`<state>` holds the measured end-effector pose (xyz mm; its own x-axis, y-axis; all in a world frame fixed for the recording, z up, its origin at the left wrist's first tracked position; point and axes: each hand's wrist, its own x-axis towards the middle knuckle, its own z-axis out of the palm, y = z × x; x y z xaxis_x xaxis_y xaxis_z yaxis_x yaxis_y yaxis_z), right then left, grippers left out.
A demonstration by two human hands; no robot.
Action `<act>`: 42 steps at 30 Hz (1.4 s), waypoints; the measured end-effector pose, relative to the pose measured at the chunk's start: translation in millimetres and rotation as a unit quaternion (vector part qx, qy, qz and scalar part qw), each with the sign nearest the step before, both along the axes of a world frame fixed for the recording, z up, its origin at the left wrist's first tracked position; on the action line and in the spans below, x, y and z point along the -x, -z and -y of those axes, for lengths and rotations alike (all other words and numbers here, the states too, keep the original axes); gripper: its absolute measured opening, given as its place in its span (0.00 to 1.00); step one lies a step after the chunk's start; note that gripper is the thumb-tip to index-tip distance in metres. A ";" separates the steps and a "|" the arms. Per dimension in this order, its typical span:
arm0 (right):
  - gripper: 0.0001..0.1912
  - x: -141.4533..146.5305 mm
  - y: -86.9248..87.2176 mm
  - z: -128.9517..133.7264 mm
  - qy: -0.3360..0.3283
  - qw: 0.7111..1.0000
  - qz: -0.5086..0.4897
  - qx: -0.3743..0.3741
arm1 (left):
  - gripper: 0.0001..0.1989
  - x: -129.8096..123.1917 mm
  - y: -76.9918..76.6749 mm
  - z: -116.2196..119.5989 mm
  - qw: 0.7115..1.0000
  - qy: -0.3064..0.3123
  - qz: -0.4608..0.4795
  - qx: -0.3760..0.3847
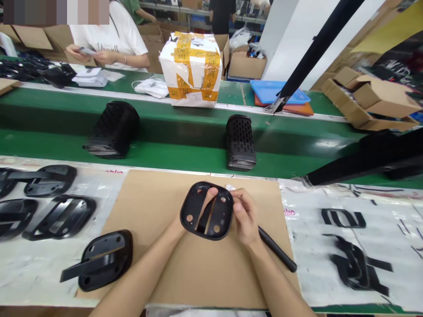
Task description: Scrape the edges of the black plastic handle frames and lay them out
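Observation:
A black rounded plastic plate (206,240) with a long slot and several round holes is held up above the cardboard. My left hand (209,199) grips it from behind, the thumb showing through the slot and the other fingers hidden. At its right edge my right hand (246,218) is closed with bent fingers touching the rim; whether something small is between them I cannot tell. Under my right wrist a black rod (279,251) lies slanted on the cardboard sheet (211,281). Left of my forearm rests a similar plate with a strap (105,259).
More strapped black plates (61,215) lie at the left. Black bracket-like parts (352,259) and a small frame (343,218) are at the right. Two perforated black housings (114,127) stand beyond, before a taped box (191,70). A person (122,37) works opposite.

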<state>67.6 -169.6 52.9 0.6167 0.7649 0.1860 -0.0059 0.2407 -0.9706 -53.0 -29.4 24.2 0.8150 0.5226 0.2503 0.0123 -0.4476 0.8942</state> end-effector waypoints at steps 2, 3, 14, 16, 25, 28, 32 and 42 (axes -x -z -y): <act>0.19 0.3 0.2 1.2 -0.006 1.000 0.013 -0.013 | 0.15 8.8 1.9 -1.8 0.998 0.041 -0.034 -0.032; 0.18 0.2 0.6 1.7 -0.010 1.000 0.015 -0.016 | 0.15 11.2 0.8 -2.3 0.997 0.060 -0.047 -0.023; 0.18 -2.5 5.9 10.0 -0.021 0.999 -0.007 -0.030 | 0.13 -11.4 -32.4 7.6 0.968 0.053 0.043 0.240; 0.18 -1.9 5.7 10.8 -0.019 1.000 -0.006 -0.021 | 0.12 -10.5 -32.3 7.2 0.976 0.038 0.049 0.210; 0.20 -1.3 2.7 10.4 -0.013 1.000 -0.020 0.001 | 0.07 -4.6 -32.6 8.6 0.985 0.001 0.073 0.159; 0.19 -2.6 -2.7 9.4 -0.008 0.999 -0.036 -0.013 | 0.08 -3.3 -36.9 10.0 0.986 -0.001 0.055 0.155; 0.19 -2.1 -4.9 10.4 -0.005 0.999 -0.044 -0.021 | 0.08 -2.8 -41.7 10.8 0.989 -0.005 0.037 0.145; 0.13 -17.2 -2.1 1.4 0.031 0.994 0.100 0.023 | 0.10 -2.2 -32.9 -8.9 0.998 0.051 0.025 -0.011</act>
<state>84.8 -171.0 55.0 0.6170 0.7371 0.2758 0.2017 0.1907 -0.9607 -50.8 -20.5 57.2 0.8501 0.4313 0.3022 -0.0787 -0.4634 0.8827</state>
